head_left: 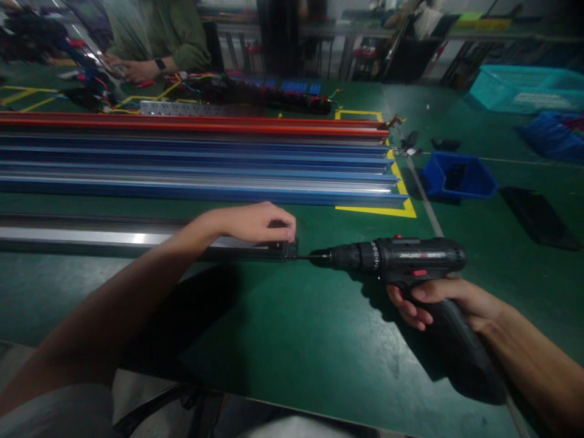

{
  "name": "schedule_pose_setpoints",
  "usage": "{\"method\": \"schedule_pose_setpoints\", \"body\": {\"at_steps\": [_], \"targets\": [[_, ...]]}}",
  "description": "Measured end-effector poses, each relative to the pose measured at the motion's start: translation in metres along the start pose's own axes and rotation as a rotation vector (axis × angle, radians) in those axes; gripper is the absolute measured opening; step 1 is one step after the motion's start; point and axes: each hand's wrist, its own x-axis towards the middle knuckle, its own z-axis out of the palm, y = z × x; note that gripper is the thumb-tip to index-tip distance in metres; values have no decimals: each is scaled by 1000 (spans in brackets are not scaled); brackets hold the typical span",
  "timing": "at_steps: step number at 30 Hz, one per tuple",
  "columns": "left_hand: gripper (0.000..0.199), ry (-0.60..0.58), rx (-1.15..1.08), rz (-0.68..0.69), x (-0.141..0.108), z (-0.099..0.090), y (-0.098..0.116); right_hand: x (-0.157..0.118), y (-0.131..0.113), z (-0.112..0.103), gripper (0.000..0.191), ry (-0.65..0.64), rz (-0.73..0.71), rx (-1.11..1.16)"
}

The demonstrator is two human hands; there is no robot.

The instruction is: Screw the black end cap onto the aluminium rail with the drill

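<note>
My right hand (429, 301) is wrapped round the handle of a black cordless drill (406, 254) that points left. Its long thin bit (306, 257) reaches the end of a dark and silver metal profile (114, 236) lying along the table. At that end sits a small black end piece (290, 248). My left hand (262, 222) rests over the profile's end, its fingers curled down and pinching at the end piece. Whether a screw sits at the bit's tip is too small to tell.
Several blue profiles (205, 170) and red profiles (205, 123) lie just beyond, inside yellow tape. On the right are a blue bin (458, 176), a dark flat object (541, 216) and a teal basket (524, 88). Across the table a person (155, 36) handles wiring.
</note>
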Motion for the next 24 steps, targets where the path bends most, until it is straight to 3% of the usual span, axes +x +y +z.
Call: {"method": "schedule_pose_setpoints", "body": {"at_steps": [10, 24], "targets": [[32, -7, -1, -13, 1, 1, 2, -1, 0, -1, 27, -52, 5, 42], [33, -10, 8, -18, 1, 0, 2, -1, 0, 1, 25, -5, 2, 41]]}}
